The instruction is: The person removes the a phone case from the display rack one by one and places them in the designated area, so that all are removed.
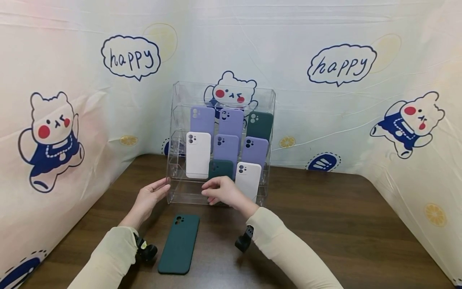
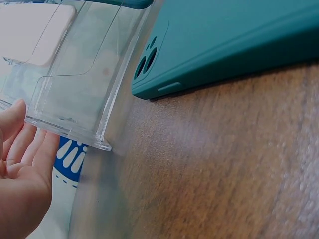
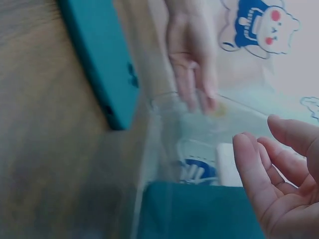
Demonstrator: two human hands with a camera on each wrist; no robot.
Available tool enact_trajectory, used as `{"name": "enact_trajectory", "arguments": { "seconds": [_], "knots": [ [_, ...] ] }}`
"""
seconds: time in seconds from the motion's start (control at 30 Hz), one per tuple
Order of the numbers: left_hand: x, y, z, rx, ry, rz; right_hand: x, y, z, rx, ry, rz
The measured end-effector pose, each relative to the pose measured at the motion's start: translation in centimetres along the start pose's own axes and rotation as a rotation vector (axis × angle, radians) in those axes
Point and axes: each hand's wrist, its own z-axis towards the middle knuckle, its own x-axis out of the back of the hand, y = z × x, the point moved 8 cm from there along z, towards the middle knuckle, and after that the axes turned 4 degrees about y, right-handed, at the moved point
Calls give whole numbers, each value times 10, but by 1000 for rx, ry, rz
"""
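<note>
A clear acrylic display rack (image 1: pixel 187 196) stands on the table with phone cases in stepped rows. My left hand (image 1: pixel 149 198), its fingers fairly straight, touches the rack's left side with the fingertips. My right hand (image 1: pixel 225 190) is at the lowest tier, holding nothing; thumb and fingers are apart in the right wrist view. Just behind it is a green phone case (image 1: pixel 221 165), partly hidden by the hand, with a white case (image 1: pixel 248 180) to its right. Another green phone case (image 1: pixel 178 245) lies flat on the table between my forearms, camera cutouts toward the rack.
Higher tiers hold a white case (image 1: pixel 198 154), several purple cases (image 1: pixel 226 148) and a green case (image 1: pixel 260 125). The brown wooden table (image 1: pixel 325 224) extends to both sides. A printed cloth (image 1: pixel 288 24) hangs around the back and sides.
</note>
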Motion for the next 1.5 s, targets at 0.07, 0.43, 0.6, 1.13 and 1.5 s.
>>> {"name": "enact_trajectory", "arguments": {
  "seconds": [0.07,0.43,0.6,1.13,1.5],
  "knots": [
    [0,0,0,-1,1,-2,9,-7,0,20,10,1],
    [-1,2,-2,-7,7,-25,57,-34,-6,94,138,-1],
    [-1,4,-2,-10,4,-28,73,-34,-6,77,188,3],
    [0,1,-1,-7,2,-20,89,-26,0,29,209,7],
    [0,1,0,-9,-3,-27,88,-23,1,47,245,-17]
  ]
}}
